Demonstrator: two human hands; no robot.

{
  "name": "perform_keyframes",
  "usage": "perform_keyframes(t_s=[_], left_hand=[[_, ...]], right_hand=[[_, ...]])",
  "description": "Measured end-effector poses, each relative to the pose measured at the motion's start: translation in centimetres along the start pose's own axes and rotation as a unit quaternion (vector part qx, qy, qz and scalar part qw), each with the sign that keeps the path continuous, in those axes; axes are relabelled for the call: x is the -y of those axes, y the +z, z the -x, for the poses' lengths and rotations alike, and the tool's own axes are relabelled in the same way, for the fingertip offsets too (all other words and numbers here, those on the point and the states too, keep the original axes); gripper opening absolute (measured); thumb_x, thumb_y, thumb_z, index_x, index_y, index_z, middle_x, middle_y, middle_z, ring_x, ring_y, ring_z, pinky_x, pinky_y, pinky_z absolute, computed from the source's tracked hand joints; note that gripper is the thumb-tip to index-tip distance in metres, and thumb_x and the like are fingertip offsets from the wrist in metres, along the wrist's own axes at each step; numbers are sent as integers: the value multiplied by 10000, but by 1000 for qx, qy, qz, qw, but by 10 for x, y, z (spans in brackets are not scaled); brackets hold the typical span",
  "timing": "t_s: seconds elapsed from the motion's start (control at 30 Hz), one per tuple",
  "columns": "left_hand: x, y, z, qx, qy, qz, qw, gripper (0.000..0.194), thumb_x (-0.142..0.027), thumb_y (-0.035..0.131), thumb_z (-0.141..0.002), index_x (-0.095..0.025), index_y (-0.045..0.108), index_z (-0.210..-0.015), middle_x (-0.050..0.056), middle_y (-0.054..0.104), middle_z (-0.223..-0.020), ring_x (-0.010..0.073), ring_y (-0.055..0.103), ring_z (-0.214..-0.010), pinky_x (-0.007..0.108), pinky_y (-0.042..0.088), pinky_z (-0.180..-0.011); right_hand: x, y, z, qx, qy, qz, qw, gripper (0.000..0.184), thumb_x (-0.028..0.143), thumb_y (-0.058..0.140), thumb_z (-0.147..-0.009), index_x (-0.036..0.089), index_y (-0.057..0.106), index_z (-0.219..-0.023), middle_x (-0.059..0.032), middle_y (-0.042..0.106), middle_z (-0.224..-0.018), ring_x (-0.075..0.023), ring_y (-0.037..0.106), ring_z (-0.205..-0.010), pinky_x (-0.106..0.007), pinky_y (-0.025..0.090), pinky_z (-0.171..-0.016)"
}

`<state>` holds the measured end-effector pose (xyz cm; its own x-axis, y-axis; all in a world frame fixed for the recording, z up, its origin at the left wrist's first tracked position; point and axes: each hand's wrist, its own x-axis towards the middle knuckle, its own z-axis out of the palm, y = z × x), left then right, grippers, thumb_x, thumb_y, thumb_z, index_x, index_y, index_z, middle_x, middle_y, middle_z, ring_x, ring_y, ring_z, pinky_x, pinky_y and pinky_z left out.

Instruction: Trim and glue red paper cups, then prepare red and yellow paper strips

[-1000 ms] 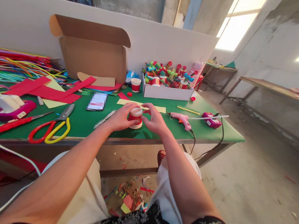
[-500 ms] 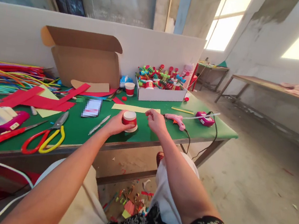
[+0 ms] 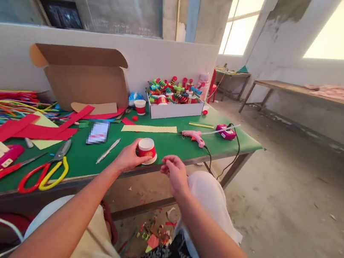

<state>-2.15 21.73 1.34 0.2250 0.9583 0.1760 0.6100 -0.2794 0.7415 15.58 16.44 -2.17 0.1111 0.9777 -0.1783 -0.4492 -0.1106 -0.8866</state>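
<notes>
A red paper cup stands upside down near the table's front edge, its white base up and its rim on the green top. My left hand is closed around its left side, thumb across the front. Just right of the cup, by the table edge, my right hand hovers with fingers curled and tips pinched together. Whether anything small is between those fingertips, I cannot make out. Behind the cup lies a pale yellow paper strip. A pink glue gun rests to the strip's right, with a clear glue stick in it.
Scissors, a pen and a phone lie left. A white box of colourful figures stands at the back beside another red cup. Red paper strips and an open cardboard box are back left.
My right hand has come back toward me, away from the yellow strip's right end. The left hand keeps hold of the cup. The view has turned slightly right.
</notes>
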Motion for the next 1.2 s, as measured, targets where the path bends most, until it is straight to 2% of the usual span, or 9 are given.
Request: perform_keyframes(t_s=[0.1, 0.3, 0.37, 0.43, 0.5, 0.6, 0.67, 0.73, 1.2], left_hand=[[1, -1, 3, 5, 5, 5, 1000, 631, -507, 715, -636, -226, 546, -1175, 76, 708, -1169, 301, 648, -1104, 428, 511, -948], [-2, 3, 10, -15, 0, 6, 1000, 526, -501, 698, -656, -238, 542, -1083, 53, 726, -1086, 294, 661, -1061, 401, 530, -891], [-2, 5, 12, -19, -3, 6, 1000, 507, -493, 703, -652, -244, 543, -1063, 42, 730, -1062, 294, 667, -1048, 396, 536, -871], [-2, 6, 12, -22, -6, 7, 1000, 501, -480, 709, -647, -248, 545, -1059, 38, 731, -1057, 294, 670, -1041, 397, 539, -863], [-3, 6, 12, -23, -11, 8, 1000, 499, -466, 713, -646, -249, 550, -1065, 37, 734, -1047, 296, 674, -1036, 399, 542, -853], [-5, 5, 11, -18, -12, 8, 1000, 509, -455, 719, -660, -250, 555, -1096, 43, 740, -1056, 299, 683, -1025, 399, 547, -834], [-6, 5, 10, -12, -13, 6, 1000, 515, -467, 721, -674, -250, 554, -1110, 51, 742, -1074, 301, 689, -1013, 403, 545, -829], [-8, 5, 10, -8, -17, 1, 1000, 522, -496, 721, -685, -244, 553, -1111, 67, 740, -1086, 309, 691, -1003, 416, 541, -831], [-8, 0, -1, 15, -36, 23, 999, 475, -423, 740, -676, -204, 571, -1062, 92, 729, -1077, 294, 676, -974, 392, 519, -812]], right_hand=[[-14, 2, 10, 19, 101, -45, 994, 115, 95, 590, -693, 166, 647, -765, -37, 687, -749, -102, 615, -583, -239, 542, -637], [-18, 14, 11, 85, 166, -62, 981, 157, 48, 564, -691, 145, 651, -779, -70, 713, -744, -141, 690, -661, -301, 585, -753], [-19, 14, 13, 99, 124, 12, 987, 165, 67, 528, -729, 157, 636, -817, -70, 714, -759, -158, 696, -672, -331, 596, -741], [-18, 13, 17, 71, 5, 169, 983, 171, 115, 502, -785, 181, 628, -880, -70, 713, -813, -191, 698, -729, -395, 601, -762], [-14, 11, 19, 26, -138, 326, 935, 245, 157, 538, -803, 208, 643, -1018, -100, 712, -1008, -254, 685, -946, -494, 559, -899], [-5, 9, 14, 28, -310, 503, 806, 584, 109, 629, -753, 261, 586, -1315, -125, 539, -1435, -339, 454, -1361, -582, 340, -1146], [-1, 7, 6, 53, -384, 594, 704, 766, 63, 651, -729, 288, 492, -1444, -99, 392, -1577, -365, 307, -1468, -606, 243, -1196], [0, 5, -2, 78, -413, 630, 653, 870, 52, 677, -719, 303, 413, -1509, -74, 316, -1625, -377, 236, -1501, -616, 202, -1212], [22, 3, -31, 173, -489, 661, 542, 834, 134, 771, -756, 206, 410, -1504, -118, 514, -1499, -302, 397, -1443, -499, 296, -1213]])
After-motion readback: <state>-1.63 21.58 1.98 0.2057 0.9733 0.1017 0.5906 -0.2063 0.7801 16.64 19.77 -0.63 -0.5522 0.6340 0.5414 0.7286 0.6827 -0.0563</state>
